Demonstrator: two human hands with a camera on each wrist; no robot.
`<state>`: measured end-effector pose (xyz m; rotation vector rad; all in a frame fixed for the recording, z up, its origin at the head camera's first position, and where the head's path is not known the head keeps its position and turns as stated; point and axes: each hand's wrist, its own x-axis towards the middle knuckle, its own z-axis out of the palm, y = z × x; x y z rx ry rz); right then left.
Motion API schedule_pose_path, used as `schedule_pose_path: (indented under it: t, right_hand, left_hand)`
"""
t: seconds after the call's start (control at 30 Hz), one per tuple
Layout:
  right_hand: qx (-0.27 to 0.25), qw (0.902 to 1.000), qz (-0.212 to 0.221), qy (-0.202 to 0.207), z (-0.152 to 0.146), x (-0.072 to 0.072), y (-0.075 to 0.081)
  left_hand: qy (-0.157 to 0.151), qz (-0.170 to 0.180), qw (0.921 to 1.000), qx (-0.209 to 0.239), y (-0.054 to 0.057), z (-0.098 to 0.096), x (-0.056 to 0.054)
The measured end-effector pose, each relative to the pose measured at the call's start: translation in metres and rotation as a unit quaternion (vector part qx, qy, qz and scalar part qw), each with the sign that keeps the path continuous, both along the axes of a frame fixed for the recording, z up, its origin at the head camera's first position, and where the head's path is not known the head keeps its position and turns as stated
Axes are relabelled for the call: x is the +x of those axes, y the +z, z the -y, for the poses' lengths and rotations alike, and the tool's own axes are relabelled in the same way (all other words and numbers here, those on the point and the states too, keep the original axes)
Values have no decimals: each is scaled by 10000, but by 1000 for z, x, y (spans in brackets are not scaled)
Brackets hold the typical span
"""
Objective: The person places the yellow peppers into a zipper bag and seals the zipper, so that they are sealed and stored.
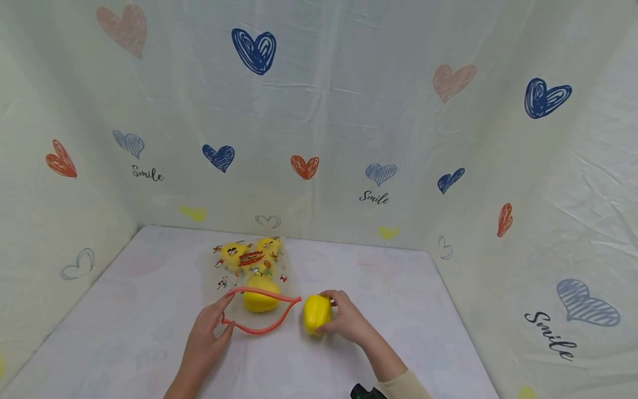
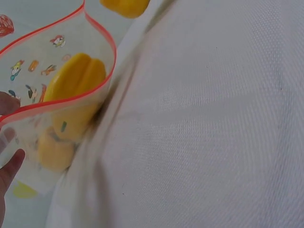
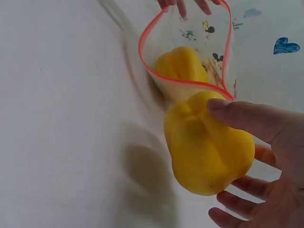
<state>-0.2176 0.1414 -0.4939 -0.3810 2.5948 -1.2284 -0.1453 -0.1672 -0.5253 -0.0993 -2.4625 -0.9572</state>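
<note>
A clear zip bag printed with cartoon figures lies on the table, its red-edged mouth spread wide toward me. My left hand holds that mouth by its left end, with fingers at the upper edge and thumb by the lower one. Inside sits a yellow bell pepper near the opening, with more yellow pieces deeper in. Just right of the mouth, my right hand grips another yellow bell pepper between thumb and fingers. It appears raised off the cloth, apart from the bag.
A white cloth covers the table. Pale curtains with hearts and "Smile" prints stand behind and at both sides. A dark object shows by the right sleeve.
</note>
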Motion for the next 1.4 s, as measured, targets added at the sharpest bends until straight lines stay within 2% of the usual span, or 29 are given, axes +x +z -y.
schedule_pose_path:
  t: [0.2, 0.53, 0.7, 0.9, 1.17, 1.4]
  right_hand:
    - [107, 9993, 149, 313, 9, 9, 10]
    - [61, 9949, 129, 996, 20, 25, 20]
    - [-140, 9929, 186, 1168, 29, 30, 24]
    - [-455, 9881, 137, 1465, 39, 33, 21]
    - [-855, 9831, 151, 1613, 55, 33, 13]
    - [-1151, 9807, 199, 1571, 68, 33, 4]
  left_hand:
    - [-104, -460, 9989, -12, 0, 1, 1]
    - [-202, -555, 9982, -65, 2, 1, 1]
    - [-228, -634, 9977, -65, 1, 2, 1]
    - [-241, -595, 9979, -114, 1, 2, 1]
    - [-122, -228, 9996, -146, 3, 1, 2]
    - [-268, -453, 9986, -45, 1, 2, 1]
